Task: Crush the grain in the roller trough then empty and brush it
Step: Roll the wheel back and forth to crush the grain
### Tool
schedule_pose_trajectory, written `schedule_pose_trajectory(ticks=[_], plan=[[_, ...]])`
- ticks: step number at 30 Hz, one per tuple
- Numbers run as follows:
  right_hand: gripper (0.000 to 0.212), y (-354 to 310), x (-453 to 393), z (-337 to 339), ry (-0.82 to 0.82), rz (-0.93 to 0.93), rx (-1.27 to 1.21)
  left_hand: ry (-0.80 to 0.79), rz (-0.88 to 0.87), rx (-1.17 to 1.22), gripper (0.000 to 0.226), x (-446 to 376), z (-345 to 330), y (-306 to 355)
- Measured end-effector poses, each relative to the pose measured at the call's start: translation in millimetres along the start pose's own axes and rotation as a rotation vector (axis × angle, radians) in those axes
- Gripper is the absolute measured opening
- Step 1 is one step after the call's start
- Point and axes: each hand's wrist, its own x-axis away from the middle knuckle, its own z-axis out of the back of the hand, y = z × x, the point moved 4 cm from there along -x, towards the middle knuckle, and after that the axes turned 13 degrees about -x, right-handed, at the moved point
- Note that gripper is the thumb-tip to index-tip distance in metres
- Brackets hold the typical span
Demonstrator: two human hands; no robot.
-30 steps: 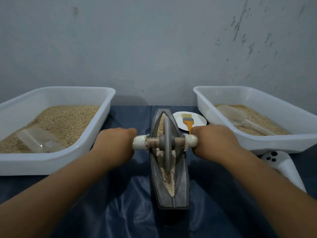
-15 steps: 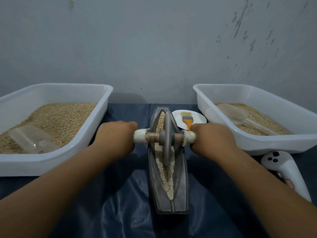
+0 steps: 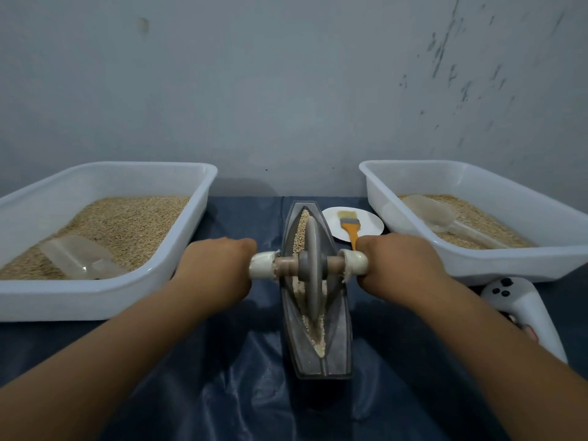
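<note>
A grey boat-shaped trough (image 3: 340, 351) lies lengthwise on the dark blue cloth at the centre. Pale grain (image 3: 299, 237) fills its groove. A grey roller wheel (image 3: 313, 268) stands upright in the groove near the middle, on an axle with white handle ends. My left hand (image 3: 216, 268) grips the left handle (image 3: 261, 265). My right hand (image 3: 401, 262) grips the right handle (image 3: 354, 261). An orange-handled brush (image 3: 349, 226) rests on a small white plate (image 3: 370, 227) just behind my right hand.
A white tub (image 3: 105, 300) of grain with a clear scoop (image 3: 76, 257) stands at the left. Another white tub (image 3: 521, 265) with grain and a clear scoop (image 3: 436, 214) stands at the right. A white controller (image 3: 521, 313) lies near my right forearm. A grey wall stands close behind.
The wheel and both hands have moved slightly away from me along the trough; more crushed grain shows in the near end of the groove.
</note>
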Motion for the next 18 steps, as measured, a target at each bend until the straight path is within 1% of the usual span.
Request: schedule_pose_trajectory(ticks=[2, 4, 7, 9, 11, 12, 14, 16, 18], plan=[[0.021, -4.8, 18.1, 12.1, -0.011, 0.022, 0.017, -0.05, -0.01, 0.014, 0.02, 19.2, 3.5, -2.4], [0.019, -7.2, 29.8, 22.2, -0.032, 0.049, 0.022, -0.066, -0.02, 0.026, 0.02, 32.4, 8.0, -4.4], [0.014, -6.0, 30.6, 22.7, -0.129, 0.025, -0.015, -0.022, -0.02, -0.021, 0.018, 37.9, 15.2, -4.5], [0.013, -1.4, 22.7, 11.7, -0.16, -0.032, -0.047, 0.062, -0.032, -0.064, 0.02, 31.0, 17.5, 0.3], [0.014, 5.6, 9.6, -2.4, -0.116, -0.072, -0.068, 0.174, -0.047, -0.094, 0.022, 15.6, 16.6, 5.9], [0.015, 9.4, 2.1, -9.6, -0.081, -0.085, -0.07, 0.193, -0.042, -0.111, 0.023, 4.8, 15.4, 7.8], [0.018, 16.5, -17.1, -21.9, -0.023, -0.11, -0.072, 0.17, -0.023, -0.117, 0.02, -23.0, 11.2, 7.7], [0.016, 21.1, -34.9, -30.1, 0.012, -0.144, -0.099, 0.131, -0.024, -0.103, 0.02, -49.0, 8.5, 6.3], [0.014, 25.0, -50.0, -34.4, 0.053, -0.149, -0.121, 0.124, -0.021, -0.102, 0.02, -67.5, 5.5, 4.2]])
